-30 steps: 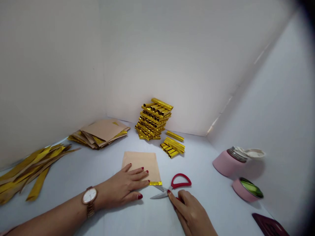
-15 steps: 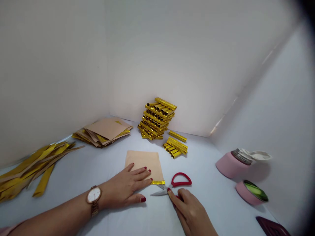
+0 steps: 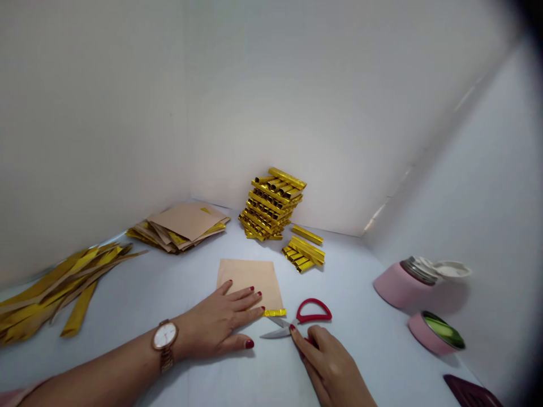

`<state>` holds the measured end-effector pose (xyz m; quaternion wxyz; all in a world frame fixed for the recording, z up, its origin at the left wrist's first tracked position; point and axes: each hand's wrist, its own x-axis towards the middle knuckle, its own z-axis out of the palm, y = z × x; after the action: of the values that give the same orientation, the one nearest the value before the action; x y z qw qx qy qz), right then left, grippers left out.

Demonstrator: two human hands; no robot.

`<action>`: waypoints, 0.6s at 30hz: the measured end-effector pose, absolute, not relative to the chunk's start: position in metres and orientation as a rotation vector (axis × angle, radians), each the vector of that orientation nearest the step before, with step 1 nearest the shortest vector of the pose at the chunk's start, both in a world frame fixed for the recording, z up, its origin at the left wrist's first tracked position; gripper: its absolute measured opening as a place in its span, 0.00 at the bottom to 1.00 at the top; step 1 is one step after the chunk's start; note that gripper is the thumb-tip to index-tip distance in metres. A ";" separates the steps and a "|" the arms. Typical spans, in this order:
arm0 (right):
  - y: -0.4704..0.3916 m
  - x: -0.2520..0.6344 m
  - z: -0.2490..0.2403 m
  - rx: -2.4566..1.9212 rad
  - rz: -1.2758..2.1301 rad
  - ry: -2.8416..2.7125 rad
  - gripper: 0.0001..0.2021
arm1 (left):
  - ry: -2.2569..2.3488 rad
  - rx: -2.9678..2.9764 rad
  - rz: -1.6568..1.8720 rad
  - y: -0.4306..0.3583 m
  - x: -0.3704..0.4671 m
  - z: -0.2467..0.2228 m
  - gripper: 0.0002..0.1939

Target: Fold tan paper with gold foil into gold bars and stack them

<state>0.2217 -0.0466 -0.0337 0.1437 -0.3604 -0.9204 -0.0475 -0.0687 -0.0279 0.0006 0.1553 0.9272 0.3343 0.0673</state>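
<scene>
A beige paper sheet (image 3: 250, 274) with a folded gold edge (image 3: 275, 312) lies on the table. My left hand (image 3: 224, 319) rests on its lower part, fingers spread flat, a watch on the wrist. Red-handled scissors (image 3: 314, 310) lie with their blades parted just below and right of the gold edge; one blade tip touches or nearly touches it. My right hand (image 3: 333, 362) is closed around the lower handle, its index finger at the pivot.
A stack of gold tubes (image 3: 271, 204) stands at the back, with a small group of tubes (image 3: 303, 254) before it. Paper sheets (image 3: 186, 221) and gold strips (image 3: 72, 288) lie left. An open pink flask (image 3: 403, 284), a pink cup (image 3: 435, 333) and a dark red object (image 3: 469, 390) are right.
The whole view has shifted slightly. The gold edge sits a little higher relative to the scissors and looks brighter. Both hands keep nearly the same pose.
</scene>
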 end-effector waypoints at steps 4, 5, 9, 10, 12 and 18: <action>-0.044 0.212 -0.029 -1.017 -0.170 -2.642 0.19 | 0.957 2.648 0.177 -0.028 -0.069 0.000 0.31; -0.043 0.211 -0.028 -1.012 -0.176 -2.640 0.19 | 0.960 2.647 0.170 -0.028 -0.069 0.000 0.31; -0.043 0.209 -0.027 -1.006 -0.182 -2.651 0.20 | 0.971 2.655 0.155 -0.028 -0.069 0.000 0.31; -0.044 0.210 -0.027 -1.003 -0.185 -2.658 0.20 | 0.973 2.657 0.153 -0.028 -0.069 0.001 0.31; -0.045 0.214 -0.028 -0.994 -0.185 -2.678 0.21 | 0.975 2.658 0.149 -0.029 -0.069 0.002 0.31; -0.048 0.221 -0.032 -0.989 -0.176 -2.702 0.21 | 0.981 2.661 0.163 -0.027 -0.069 -0.001 0.30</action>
<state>0.2211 -0.0476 -0.0322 0.1291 -0.3402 -0.9295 -0.0606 -0.0686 -0.0275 -0.0006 0.1498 0.9262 0.3414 0.0568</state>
